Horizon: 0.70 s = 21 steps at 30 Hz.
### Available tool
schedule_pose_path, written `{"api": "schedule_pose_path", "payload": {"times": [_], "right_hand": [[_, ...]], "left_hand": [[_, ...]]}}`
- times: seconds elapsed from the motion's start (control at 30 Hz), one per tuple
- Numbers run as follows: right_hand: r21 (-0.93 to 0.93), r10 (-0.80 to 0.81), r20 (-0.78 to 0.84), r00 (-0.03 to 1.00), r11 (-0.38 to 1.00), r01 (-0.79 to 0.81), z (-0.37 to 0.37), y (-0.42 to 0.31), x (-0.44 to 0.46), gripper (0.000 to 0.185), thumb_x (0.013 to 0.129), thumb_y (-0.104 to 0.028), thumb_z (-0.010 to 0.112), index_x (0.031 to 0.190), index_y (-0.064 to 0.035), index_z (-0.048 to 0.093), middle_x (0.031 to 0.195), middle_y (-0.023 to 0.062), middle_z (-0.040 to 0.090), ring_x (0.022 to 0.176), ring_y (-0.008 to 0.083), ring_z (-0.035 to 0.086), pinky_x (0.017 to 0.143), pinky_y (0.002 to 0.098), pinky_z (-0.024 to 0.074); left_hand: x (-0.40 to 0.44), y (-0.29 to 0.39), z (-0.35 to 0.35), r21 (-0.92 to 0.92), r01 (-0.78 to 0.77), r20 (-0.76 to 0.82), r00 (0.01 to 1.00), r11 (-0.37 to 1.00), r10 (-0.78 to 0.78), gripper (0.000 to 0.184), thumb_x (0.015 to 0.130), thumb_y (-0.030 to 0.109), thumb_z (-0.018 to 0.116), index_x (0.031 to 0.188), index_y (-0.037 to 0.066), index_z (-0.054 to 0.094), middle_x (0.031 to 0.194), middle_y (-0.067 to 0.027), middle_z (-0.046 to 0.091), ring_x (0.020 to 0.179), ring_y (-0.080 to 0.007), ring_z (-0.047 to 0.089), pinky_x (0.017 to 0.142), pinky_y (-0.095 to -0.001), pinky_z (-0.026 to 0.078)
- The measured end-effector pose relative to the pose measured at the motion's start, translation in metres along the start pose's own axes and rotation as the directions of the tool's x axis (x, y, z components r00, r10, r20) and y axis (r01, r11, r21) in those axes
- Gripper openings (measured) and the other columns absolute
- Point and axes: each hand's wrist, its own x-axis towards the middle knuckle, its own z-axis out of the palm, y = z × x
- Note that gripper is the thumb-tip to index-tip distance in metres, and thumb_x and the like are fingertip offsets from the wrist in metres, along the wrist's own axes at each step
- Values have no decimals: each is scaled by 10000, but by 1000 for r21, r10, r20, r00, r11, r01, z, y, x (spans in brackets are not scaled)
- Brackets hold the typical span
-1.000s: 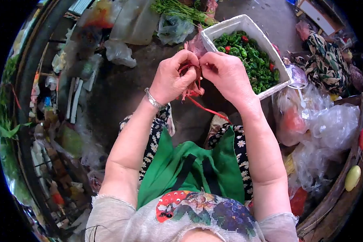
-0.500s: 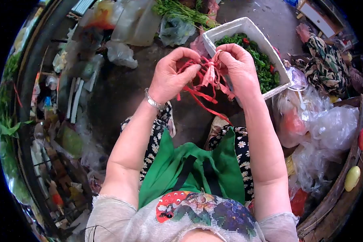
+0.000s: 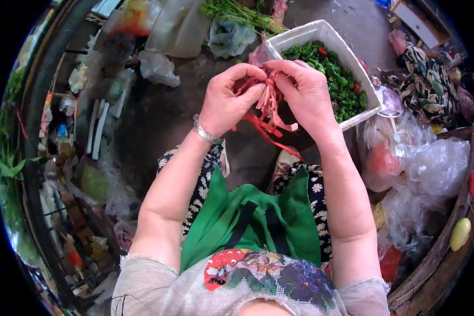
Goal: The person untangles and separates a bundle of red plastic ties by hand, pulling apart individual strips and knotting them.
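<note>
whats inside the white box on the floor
The white box holds green peppers heaped with a few red ones. The heap covers the box's bottom, so whatever lies beneath the top layer cannot be seen.

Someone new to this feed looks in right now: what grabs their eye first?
Probably the tangle of red and pink strips, held up between the left hand and the right hand at upper centre. Next, the white box just beyond the right hand, with glossy green peppers and a few red ones inside. Then the bright green cloth over the person's lap.
</note>
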Motion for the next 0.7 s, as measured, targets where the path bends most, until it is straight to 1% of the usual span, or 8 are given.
{"api": "schedule_pose_path", "payload": {"times": [0.07,0.13,0.2,0.3,0.33,0.43,0.53,0.7], "right_hand": [[-45,-4,-11,1000,999,3,-1,-3,0,187,857,-95,574,1019,-53,656,894,169,653,804,332,651,700,368,519],[-274,-13,45,999,961,25,-2,-6,-1,139,851,-106,550,916,-50,659,874,164,647,803,345,644,676,408,510],[-270,-49,23,999,961,53,2,0,-3,134,844,-123,538,844,-47,648,807,170,632,778,364,635,666,437,503],[-2,121,-64,991,993,-121,3,4,1,153,845,-95,517,862,-18,647,695,175,630,634,327,641,572,397,500],[289,383,-16,923,886,-363,-2,-5,2,163,858,-92,515,857,16,638,682,133,650,546,213,623,495,328,482],[643,599,65,798,586,-493,-17,-2,9,180,902,-140,516,935,8,613,659,65,623,485,138,564,432,248,424],[725,671,239,702,358,-588,-18,11,6,252,960,-257,504,984,-34,619,753,42,646,595,114,597,517,241,468],[663,621,276,734,430,-613,-20,6,8,314,942,-351,565,976,-42,613,791,47,659,657,113,610,607,247,487]], "left_hand": [[0,-2,-1,-25,11,24,1000,1000,-11,128,858,-8,621,985,6,621,925,5,631,847,-63,583,774,-214,484],[0,-4,0,23,-22,43,999,999,21,104,861,-12,609,964,5,612,889,16,615,818,-52,572,747,-203,478],[1,2,1,-7,45,61,997,999,-44,96,859,-10,607,954,4,609,876,22,609,799,-44,564,725,-197,472],[0,4,1,-3,70,98,993,998,-69,83,858,-4,605,941,6,604,847,30,601,746,-31,548,671,-185,458],[0,3,2,27,31,119,992,999,-34,79,858,1,604,937,8,602,832,31,599,713,-26,540,638,-181,450],[-1,7,7,-44,65,116,991,997,-59,68,865,17,601,932,22,605,794,30,588,631,-27,518,557,-178,421],[3,2,2,-231,145,56,989,962,-135,73,879,40,603,951,38,609,786,0,616,564,-43,526,502,-173,409],[8,0,-5,-307,143,-24,987,941,-158,72,895,75,612,959,44,616,767,-10,640,523,-56,528,466,-170,392]]}}
